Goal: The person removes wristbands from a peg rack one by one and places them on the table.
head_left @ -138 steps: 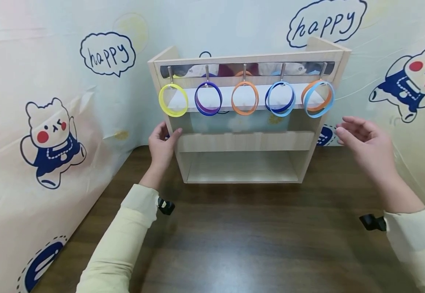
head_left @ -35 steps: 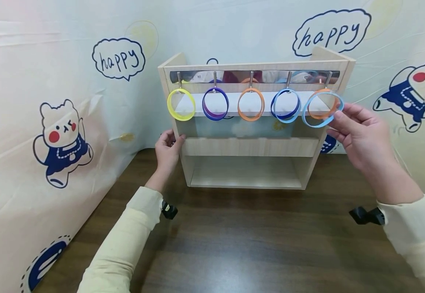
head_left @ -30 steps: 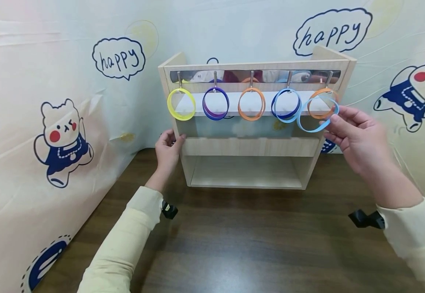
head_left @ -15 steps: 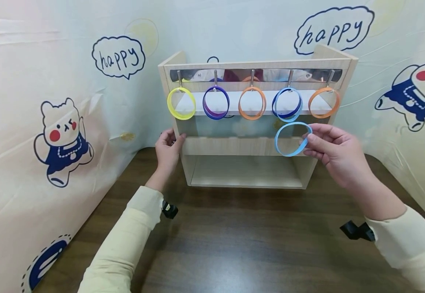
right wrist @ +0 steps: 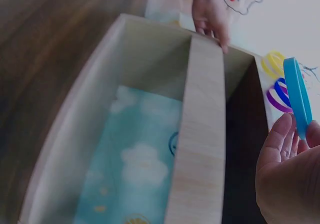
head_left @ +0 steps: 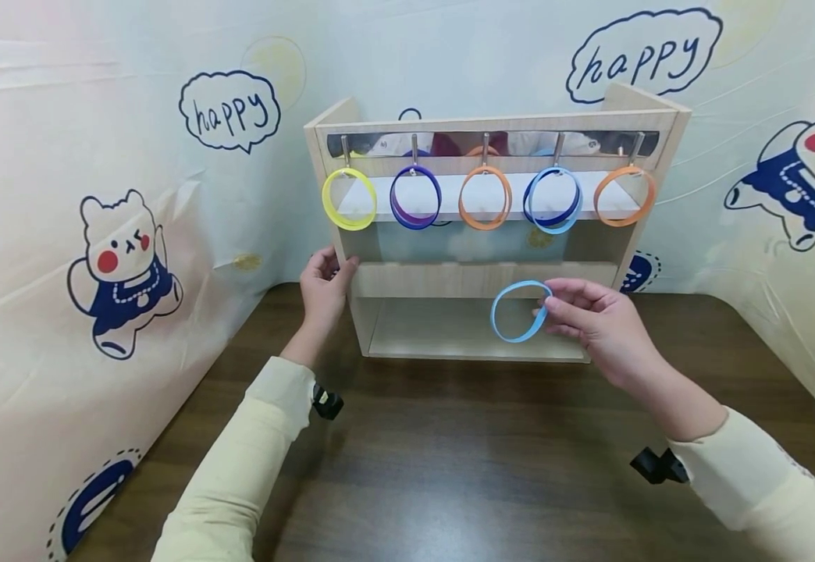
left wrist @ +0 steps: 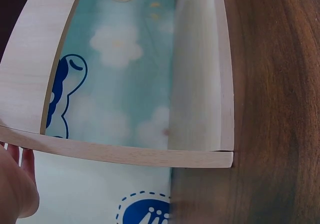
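My right hand [head_left: 604, 328] pinches a light blue ring [head_left: 538, 321] between thumb and fingers, in front of the lower opening of a small wooden shelf [head_left: 485, 279]. In the right wrist view the ring [right wrist: 298, 98] appears edge-on above the fingertips. My left hand [head_left: 321, 285] grips the shelf's left side panel, thumb at the front edge and fingers partly hidden behind. Metal hooks along the top bear a yellow ring [head_left: 349, 225], purple and dark blue rings [head_left: 414, 224], an orange ring [head_left: 485, 225], light and dark blue rings [head_left: 556, 229], and another orange ring [head_left: 624, 222].
The shelf stands on a dark wooden table [head_left: 414, 453]. Behind and beside it hangs a printed curtain [head_left: 239, 195] with bears and lettering. A mirror-like strip [head_left: 450, 144] runs behind the hooks. Black wrist cameras [head_left: 326, 402] sit at both cuffs.
My right hand has taken the light blue ring off the rightmost hook and brought it down and left, leaving an orange ring there. My left hand has stayed at the shelf's side.
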`<act>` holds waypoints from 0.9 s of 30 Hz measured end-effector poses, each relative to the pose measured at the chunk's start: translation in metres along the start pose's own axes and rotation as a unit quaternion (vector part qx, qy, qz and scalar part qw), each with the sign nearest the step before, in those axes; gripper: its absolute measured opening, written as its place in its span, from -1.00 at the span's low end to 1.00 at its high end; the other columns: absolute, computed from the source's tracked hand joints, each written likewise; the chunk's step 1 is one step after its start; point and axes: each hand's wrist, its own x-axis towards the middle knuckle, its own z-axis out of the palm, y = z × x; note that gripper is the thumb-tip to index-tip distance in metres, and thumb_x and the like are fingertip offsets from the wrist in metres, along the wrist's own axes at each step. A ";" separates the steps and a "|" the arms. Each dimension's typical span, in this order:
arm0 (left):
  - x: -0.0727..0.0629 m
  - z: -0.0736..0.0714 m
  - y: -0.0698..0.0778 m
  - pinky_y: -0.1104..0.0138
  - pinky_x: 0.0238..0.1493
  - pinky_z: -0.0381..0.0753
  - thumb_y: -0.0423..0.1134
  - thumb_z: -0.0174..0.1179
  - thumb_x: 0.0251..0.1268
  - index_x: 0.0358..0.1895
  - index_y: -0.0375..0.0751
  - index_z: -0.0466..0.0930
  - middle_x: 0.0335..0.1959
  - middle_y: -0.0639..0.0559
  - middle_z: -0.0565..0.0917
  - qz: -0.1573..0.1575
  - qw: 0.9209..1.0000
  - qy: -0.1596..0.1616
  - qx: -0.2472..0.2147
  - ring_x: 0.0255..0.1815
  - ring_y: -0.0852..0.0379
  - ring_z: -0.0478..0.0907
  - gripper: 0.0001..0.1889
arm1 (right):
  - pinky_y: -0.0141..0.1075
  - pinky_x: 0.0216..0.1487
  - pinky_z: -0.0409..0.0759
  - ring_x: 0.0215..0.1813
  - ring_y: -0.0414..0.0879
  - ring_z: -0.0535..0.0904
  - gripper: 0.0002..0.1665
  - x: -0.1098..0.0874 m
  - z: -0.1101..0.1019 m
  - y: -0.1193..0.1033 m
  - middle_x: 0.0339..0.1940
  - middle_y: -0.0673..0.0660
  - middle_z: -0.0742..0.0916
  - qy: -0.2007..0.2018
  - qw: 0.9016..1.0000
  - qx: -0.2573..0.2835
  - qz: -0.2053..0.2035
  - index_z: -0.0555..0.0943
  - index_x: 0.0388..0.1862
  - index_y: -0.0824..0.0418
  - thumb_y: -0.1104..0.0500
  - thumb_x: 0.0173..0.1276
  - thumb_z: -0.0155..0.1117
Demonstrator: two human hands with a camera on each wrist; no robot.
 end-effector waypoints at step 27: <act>0.000 0.000 0.002 0.38 -0.20 0.54 -0.40 0.27 0.25 0.09 -0.55 0.49 -0.16 -0.13 0.62 -0.020 1.000 -0.002 0.001 -0.19 0.15 0.51 -0.61 | -0.25 -0.20 0.65 -0.23 -0.12 0.69 -0.58 0.009 0.038 0.089 -0.26 0.11 0.72 -0.016 0.993 -0.056 0.098 0.48 0.12 0.54 0.38 0.32 0.28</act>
